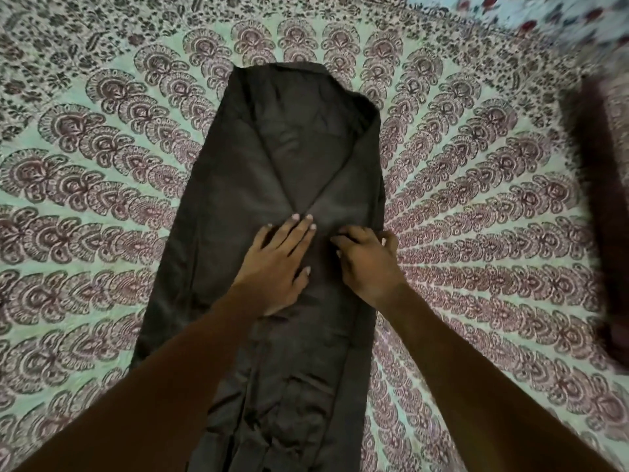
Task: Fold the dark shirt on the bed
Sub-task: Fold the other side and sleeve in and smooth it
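The dark shirt (272, 158) lies flat along the middle of the bed (102, 165). Both of its long sides are turned inward, and the two flap edges meet in a V at its centre. The near end of the shirt is wrinkled and cut off by the lower frame edge and the forearms.

Left grip (279, 264): wide, with the palm down and the fingers straight, pressing on the shirt just below the V.

Right grip (369, 264): on the shirt's right flap, beside the left grip. Its fingers are curled down into the cloth and the tips are tucked out of sight, so it cannot be told whether any cloth is pinched.

Right of the shirt, well apart, a dark blurred item (606, 199) lies at the frame edge and cannot be identified. Beyond it, a floral cloth (578, 15) is partly cut off.
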`<state>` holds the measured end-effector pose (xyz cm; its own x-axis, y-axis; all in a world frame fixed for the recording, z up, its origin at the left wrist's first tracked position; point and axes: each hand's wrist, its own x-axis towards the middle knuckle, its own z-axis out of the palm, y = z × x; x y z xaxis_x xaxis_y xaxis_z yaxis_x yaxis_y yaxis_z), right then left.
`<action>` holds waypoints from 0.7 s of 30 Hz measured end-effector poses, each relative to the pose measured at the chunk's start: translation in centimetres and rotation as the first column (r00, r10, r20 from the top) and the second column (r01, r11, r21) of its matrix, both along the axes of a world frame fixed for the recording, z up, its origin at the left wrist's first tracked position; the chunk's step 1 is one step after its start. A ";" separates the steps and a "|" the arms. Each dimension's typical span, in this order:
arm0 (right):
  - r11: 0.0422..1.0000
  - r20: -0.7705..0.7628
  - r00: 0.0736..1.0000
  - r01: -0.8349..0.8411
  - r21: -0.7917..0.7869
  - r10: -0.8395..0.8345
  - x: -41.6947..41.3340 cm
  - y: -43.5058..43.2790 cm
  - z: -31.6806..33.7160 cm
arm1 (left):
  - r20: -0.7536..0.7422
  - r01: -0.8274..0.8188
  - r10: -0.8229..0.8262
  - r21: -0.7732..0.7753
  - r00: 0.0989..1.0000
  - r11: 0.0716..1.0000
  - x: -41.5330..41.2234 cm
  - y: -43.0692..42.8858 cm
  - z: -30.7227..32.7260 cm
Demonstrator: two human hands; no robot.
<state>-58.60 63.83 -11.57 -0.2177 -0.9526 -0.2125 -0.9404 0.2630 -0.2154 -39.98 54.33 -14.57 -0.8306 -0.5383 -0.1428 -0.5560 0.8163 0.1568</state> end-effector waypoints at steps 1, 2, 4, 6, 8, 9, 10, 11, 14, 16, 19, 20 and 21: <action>1.000 0.023 1.000 0.011 -0.011 -0.011 -0.6 -0.7 -0.2 | 0.006 -0.006 0.006 0.010 1.000 1.000 0.2 -0.3 -0.5; 1.000 0.039 0.999 0.016 -0.025 -0.015 -1.2 -1.4 -0.5 | 0.019 -0.010 0.010 0.020 1.000 1.000 0.4 -0.4 -0.9; 0.997 0.035 0.999 0.009 -0.077 -0.007 -2.8 -3.0 -1.3 | 0.035 -0.012 0.011 0.036 0.999 0.999 0.6 -0.4 -1.2; 0.998 0.017 1.000 0.000 -0.067 0.001 -4.5 -5.1 -1.9 | 0.038 -0.007 0.005 0.039 0.999 0.999 0.5 -0.4 -1.3; 1.000 0.007 1.000 -0.004 0.029 0.004 -6.2 -7.3 -2.2 | 0.046 0.002 -0.004 0.043 0.999 0.999 0.5 -0.5 -1.4; 0.998 0.002 1.000 -0.013 0.064 0.013 -7.1 -8.4 -2.3 | 0.050 0.005 -0.007 0.047 0.999 0.999 0.5 -0.7 -1.4; 0.996 -0.009 0.999 -0.030 0.083 0.031 -7.9 -9.5 -2.4 | 0.054 0.007 -0.010 0.051 0.998 0.999 0.5 -0.8 -1.5; 0.994 -0.025 0.998 -0.055 0.092 0.057 -8.7 -10.6 -2.5 | 0.058 0.009 -0.012 0.054 0.998 0.999 0.5 -0.9 -1.5; 0.988 -0.059 0.990 -0.119 0.096 0.125 -10.5 -13.6 -3.0 | 0.058 0.016 -0.019 0.064 0.998 0.998 0.5 -1.1 -1.5; 0.986 -0.058 0.988 -0.140 0.085 0.145 -11.7 -15.3 -3.4 | 0.057 0.012 -0.016 0.072 0.998 0.997 0.5 -1.2 -1.5; 0.986 -0.085 0.983 -0.157 0.050 0.161 -13.5 -17.3 -3.7 | 0.049 0.006 -0.010 0.085 0.999 0.996 0.4 -1.3 -1.4; 0.987 -0.095 0.983 -0.152 0.045 0.156 -14.1 -18.1 -3.7 | 0.044 0.007 -0.011 0.087 0.999 0.996 0.4 -1.3 -1.4; 0.988 -0.099 0.984 -0.146 0.042 0.150 -14.7 -18.9 -3.7 | 0.037 0.009 -0.012 0.087 0.999 0.996 0.4 -1.3 -1.4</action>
<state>-73.25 44.96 -15.28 -0.0968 -0.9684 -0.2300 -0.9861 0.1248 -0.1101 -39.60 53.02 -15.96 -0.8294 -0.5136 -0.2198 -0.5542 0.8063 0.2070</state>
